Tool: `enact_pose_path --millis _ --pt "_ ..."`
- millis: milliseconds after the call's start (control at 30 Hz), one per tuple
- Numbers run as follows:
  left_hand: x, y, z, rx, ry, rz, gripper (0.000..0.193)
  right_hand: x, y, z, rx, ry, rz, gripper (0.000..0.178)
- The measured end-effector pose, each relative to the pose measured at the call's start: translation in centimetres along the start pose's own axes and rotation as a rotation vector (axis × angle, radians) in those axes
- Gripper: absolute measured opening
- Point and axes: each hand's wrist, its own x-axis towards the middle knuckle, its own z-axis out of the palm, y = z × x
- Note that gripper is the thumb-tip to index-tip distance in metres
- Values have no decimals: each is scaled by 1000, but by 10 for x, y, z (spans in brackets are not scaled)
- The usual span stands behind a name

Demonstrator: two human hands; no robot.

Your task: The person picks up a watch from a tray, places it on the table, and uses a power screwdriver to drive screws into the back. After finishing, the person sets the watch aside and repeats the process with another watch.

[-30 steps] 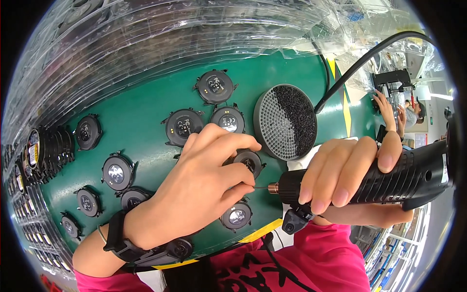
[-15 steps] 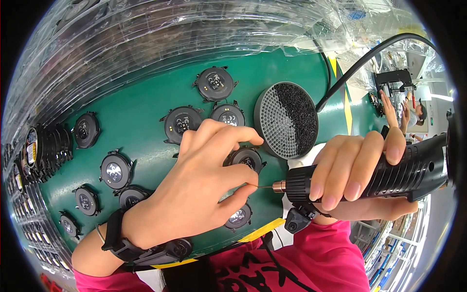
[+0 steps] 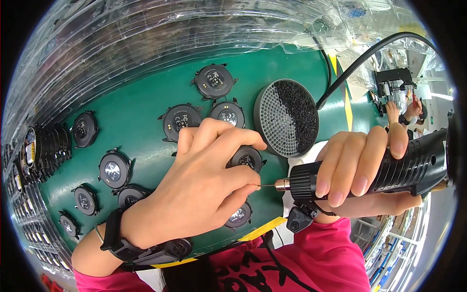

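My right hand (image 3: 357, 168) is wrapped round a black electric screwdriver (image 3: 303, 181), held nearly level and pointing left. Its thin bit (image 3: 267, 185) reaches the fingertips of my left hand (image 3: 194, 185), which are pinched together at the bit's tip; anything between them is too small to make out. Under and around my left hand lie round black watch case backs, one of them (image 3: 245, 159) partly covered by the fingers. Just beyond the hands stands a round grey dish (image 3: 273, 127) with a dimpled floor, its right half heaped with tiny black pieces, probably screws.
Several more watch backs (image 3: 214, 81) are spread over the green mat (image 3: 146, 109). At the left stands a row of stacked watch parts (image 3: 51, 151). Clear plastic trays (image 3: 146, 39) wall the far side. A black cable (image 3: 360, 65) arches at the right; another person's hands (image 3: 393, 113) show beyond.
The screwdriver has shifted very slightly to the right and up, with the left fingertips still at its bit. In the background, the other person's hands have moved.
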Motion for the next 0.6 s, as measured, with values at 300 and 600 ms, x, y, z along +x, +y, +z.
enact_pose_path --millis 300,600 --pt "1 0 -1 -32 28 -1 23 0 2 0 17 -41 14 62" --pt "1 -1 2 64 81 -81 37 3 -6 -3 -264 -51 136 76"
